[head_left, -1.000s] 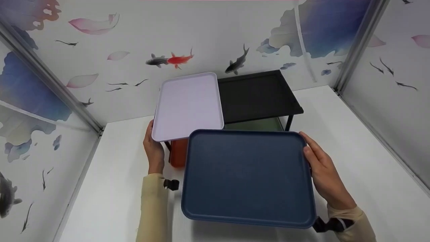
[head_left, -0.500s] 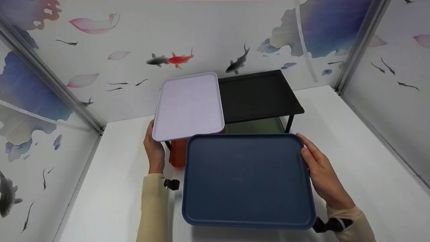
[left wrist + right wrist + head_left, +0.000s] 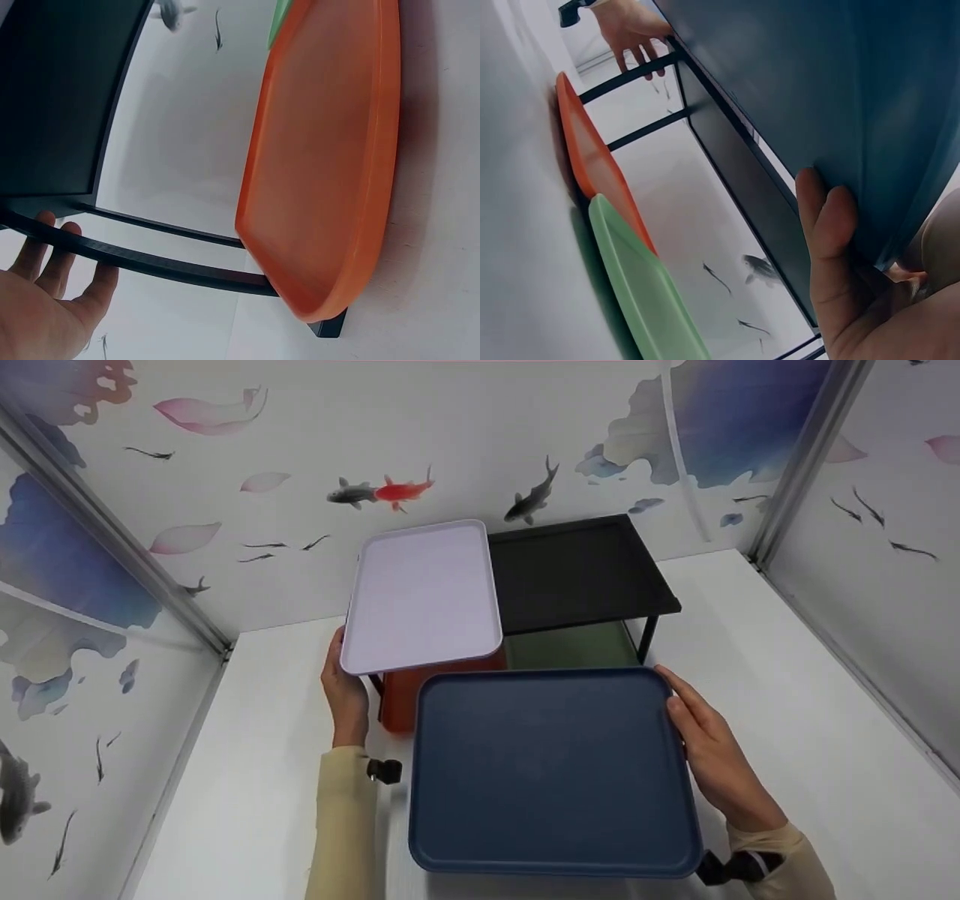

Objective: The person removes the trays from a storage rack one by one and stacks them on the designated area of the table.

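Before the black rack (image 3: pixel 577 574), we see a dark blue tray (image 3: pixel 551 772) — matte, rectangular, round-cornered with a low raised rim — gripped at its edge by our right hand (image 3: pixel 712 757). Left of the rack, our left hand (image 3: pixel 345 697) — fingers relaxed — touches the lavender tray (image 3: pixel 424 596) overhanging its top; orange tray (image 3: pixel 401 701) and green tray (image 3: pixel 570 645) lie beneath.

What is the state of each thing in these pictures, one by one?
Blue tray: held in the air, about level, gripped at its right edge.
Right hand: grips the blue tray, fingers underneath.
White tray: lies on the left part of the shelf, overhanging it.
Left hand: at the white tray's left edge, fingers under it.
Black shelf: stands on the table, right part bare.
Orange tray: lies under the shelf.
Green tray: lies under the shelf, beside the orange one.
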`<action>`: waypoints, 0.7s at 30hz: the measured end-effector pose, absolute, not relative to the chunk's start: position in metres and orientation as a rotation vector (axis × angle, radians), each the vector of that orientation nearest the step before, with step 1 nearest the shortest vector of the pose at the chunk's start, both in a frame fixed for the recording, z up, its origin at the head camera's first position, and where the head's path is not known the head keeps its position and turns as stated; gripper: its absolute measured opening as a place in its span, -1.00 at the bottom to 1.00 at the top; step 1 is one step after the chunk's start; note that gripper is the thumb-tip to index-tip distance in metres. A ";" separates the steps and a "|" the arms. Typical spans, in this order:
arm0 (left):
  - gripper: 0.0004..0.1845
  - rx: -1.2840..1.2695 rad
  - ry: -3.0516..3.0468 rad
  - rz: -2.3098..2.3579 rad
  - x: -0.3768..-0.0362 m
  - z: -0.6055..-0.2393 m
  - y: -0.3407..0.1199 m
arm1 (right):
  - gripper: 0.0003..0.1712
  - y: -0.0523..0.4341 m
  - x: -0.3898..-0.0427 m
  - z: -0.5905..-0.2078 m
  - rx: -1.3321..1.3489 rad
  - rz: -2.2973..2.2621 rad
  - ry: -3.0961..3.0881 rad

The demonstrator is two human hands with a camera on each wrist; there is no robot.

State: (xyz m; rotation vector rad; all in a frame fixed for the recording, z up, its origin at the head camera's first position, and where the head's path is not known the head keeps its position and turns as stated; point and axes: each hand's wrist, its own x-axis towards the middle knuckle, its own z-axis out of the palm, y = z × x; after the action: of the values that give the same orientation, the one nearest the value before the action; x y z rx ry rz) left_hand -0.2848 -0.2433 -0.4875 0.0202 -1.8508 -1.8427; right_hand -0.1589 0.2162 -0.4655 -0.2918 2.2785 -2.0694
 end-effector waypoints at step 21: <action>-0.51 -0.005 -1.828 -1.860 -0.284 -0.485 -0.243 | -0.31 0.213 -0.160 -0.488 -0.269 -2.027 2.281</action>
State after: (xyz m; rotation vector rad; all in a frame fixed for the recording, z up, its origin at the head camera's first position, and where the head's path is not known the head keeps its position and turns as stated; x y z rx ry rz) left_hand -0.2844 -0.2426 -0.4850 -0.0046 -1.8279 -1.8602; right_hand -0.1605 0.2128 -0.4881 -0.2694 2.2810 -2.0272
